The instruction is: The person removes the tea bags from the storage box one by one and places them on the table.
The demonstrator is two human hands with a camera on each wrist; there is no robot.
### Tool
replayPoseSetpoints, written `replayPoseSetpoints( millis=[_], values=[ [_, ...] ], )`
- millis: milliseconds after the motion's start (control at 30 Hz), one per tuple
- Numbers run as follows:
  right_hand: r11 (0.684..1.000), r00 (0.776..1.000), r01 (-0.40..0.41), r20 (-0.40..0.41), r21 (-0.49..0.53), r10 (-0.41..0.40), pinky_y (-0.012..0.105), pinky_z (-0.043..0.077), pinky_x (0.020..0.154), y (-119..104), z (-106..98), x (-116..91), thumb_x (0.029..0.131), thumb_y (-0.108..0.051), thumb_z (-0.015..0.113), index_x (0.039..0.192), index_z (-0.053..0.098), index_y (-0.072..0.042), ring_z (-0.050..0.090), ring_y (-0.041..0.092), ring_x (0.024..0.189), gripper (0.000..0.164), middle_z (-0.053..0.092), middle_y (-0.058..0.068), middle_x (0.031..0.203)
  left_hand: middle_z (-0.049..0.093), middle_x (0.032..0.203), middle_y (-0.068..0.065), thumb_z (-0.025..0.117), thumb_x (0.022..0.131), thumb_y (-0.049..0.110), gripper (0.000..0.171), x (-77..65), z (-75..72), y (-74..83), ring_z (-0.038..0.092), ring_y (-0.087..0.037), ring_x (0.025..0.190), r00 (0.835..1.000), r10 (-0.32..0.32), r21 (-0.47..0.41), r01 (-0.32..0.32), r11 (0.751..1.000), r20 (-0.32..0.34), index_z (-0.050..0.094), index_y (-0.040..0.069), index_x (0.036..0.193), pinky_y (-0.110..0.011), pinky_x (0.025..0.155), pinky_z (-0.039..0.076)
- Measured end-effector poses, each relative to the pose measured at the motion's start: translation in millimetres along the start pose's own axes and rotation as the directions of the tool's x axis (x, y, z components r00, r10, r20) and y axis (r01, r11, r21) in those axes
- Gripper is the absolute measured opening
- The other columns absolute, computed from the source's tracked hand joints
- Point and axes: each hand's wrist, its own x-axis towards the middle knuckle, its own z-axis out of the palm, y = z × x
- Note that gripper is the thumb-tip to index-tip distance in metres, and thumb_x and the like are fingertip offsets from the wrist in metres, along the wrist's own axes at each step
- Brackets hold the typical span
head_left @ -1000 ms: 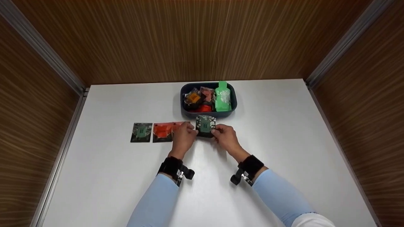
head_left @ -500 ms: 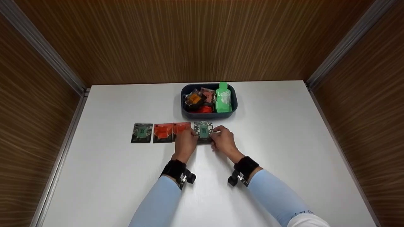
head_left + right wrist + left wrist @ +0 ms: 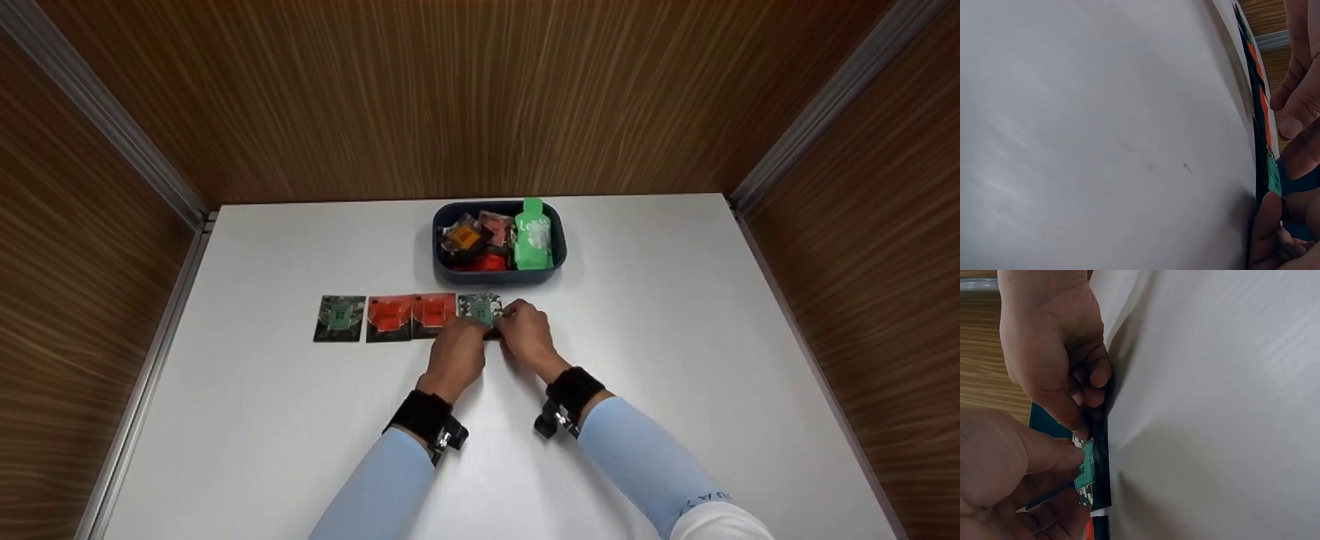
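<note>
While the right hand pinches the right edge of the green packet, the left hand covers its lower left; cannot tell if those fingers grip or press. Packet appears down on the desk, at the row's right end, just beside a red packet. Step, as judged: squaring it up. Next move likely calls for a light nudge, then a clean release. Packet's lower part largely hidden; lettering unreadable.
</note>
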Motion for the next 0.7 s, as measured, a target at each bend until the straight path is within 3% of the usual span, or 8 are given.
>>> replayPoseSetpoints(
  millis=[167,300,433,567,700],
  values=[
    [0.994,0.999,0.03,-0.028,-0.104,-0.033,0.048,0.057,0.083,-1,2,-1,0.095,-0.021,0.073,0.099,0.072,-0.007,0.074,0.035,0.092,0.015,0.078,0.014,0.093,0.077,0.111,-0.011,0.068,0.096,0.003,0.016,-2.5,4.0,1.7,0.066,-0.036,0.105,0.997,0.046,0.101,-0.053,0.993,0.068,0.077,0.005,0.11,-0.046,0.089,0.056],
    [0.989,0.997,0.056,-0.037,-0.14,-0.061,0.05,0.057,0.083,-1,2,0,0.096,-0.022,0.074,0.097,0.072,-0.006,0.074,0.038,0.094,0.016,0.078,0.017,0.095,0.075,0.115,-0.01,0.068,0.096,0.003,0.02,-3.8,4.9,0.7,0.066,-0.036,0.107,0.994,0.051,0.127,-0.063,0.99,0.097,0.076,0.005,0.114,-0.047,0.09,0.056],
    [0.983,0.996,0.074,-0.028,-0.166,-0.08,0.049,0.057,0.081,-1,1,0,0.097,-0.023,0.073,0.095,0.071,-0.006,0.074,0.037,0.091,0.018,0.077,0.017,0.092,0.075,0.108,-0.01,0.066,0.097,0.003,0.014,-4.2,5.6,-1.4,0.067,-0.035,0.103,0.994,0.088,0.136,-0.096,0.986,0.065,0.076,0.004,0.107,-0.046,0.089,0.056],
    [0.979,0.995,0.085,-0.035,-0.183,-0.093,0.049,0.057,0.078,-2,-6,0,0.097,-0.025,0.072,0.092,0.071,-0.007,0.074,0.037,0.088,0.019,0.077,0.015,0.089,0.075,0.104,-0.011,0.065,0.098,0.002,0.014,-2.6,3.8,-3.2,0.067,-0.035,0.101,0.994,0.097,0.103,-0.103,0.989,0.059,0.076,0.005,0.105,-0.045,0.088,0.055],
    [0.975,0.988,0.124,-0.073,-0.184,-0.139,0.051,0.058,0.077,-7,-18,5,0.097,-0.023,0.072,0.088,0.073,-0.008,0.074,0.039,0.084,0.018,0.077,0.014,0.084,0.077,0.108,-0.012,0.062,0.098,-0.001,0.022,2.3,-2.0,-5.9,0.069,-0.035,0.104,0.997,0.064,0.01,-0.064,0.998,0.047,0.078,0.004,0.113,-0.045,0.091,0.055]
  ],
)
